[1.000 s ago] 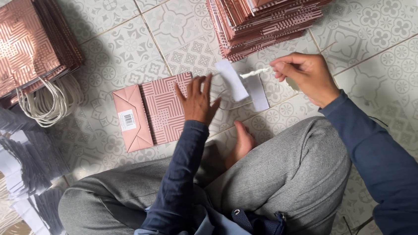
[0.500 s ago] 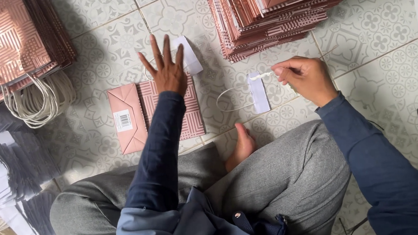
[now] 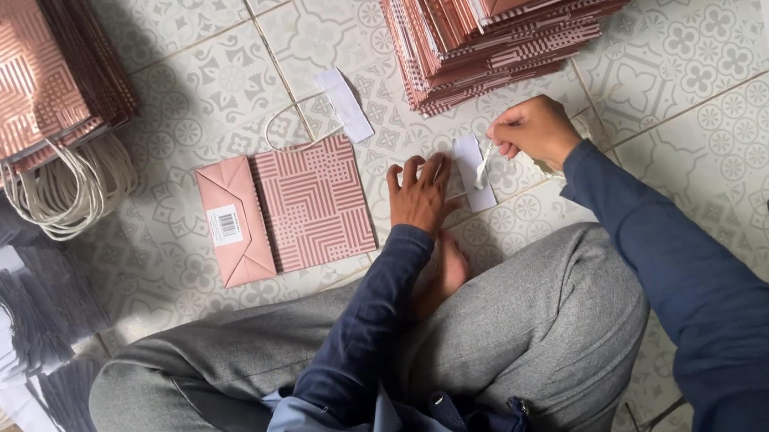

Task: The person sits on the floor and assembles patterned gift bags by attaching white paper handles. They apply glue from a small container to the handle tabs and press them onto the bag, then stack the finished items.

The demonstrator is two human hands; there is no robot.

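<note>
I count two big stacks of flat pink paper bags, one stack [image 3: 18, 89] at the upper left of the frame and one stack [image 3: 516, 23] at the top right. One single bag [image 3: 288, 210] lies flat in the middle. Two white strips are out: one strip [image 3: 344, 105] above that bag, one strip [image 3: 471, 173] between my two hands.

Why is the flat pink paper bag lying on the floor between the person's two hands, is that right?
Not quite. In the head view the flat pink paper bag lies on the floor beside the left hand, away from the right hand. Between the hands is a small white card.
</note>
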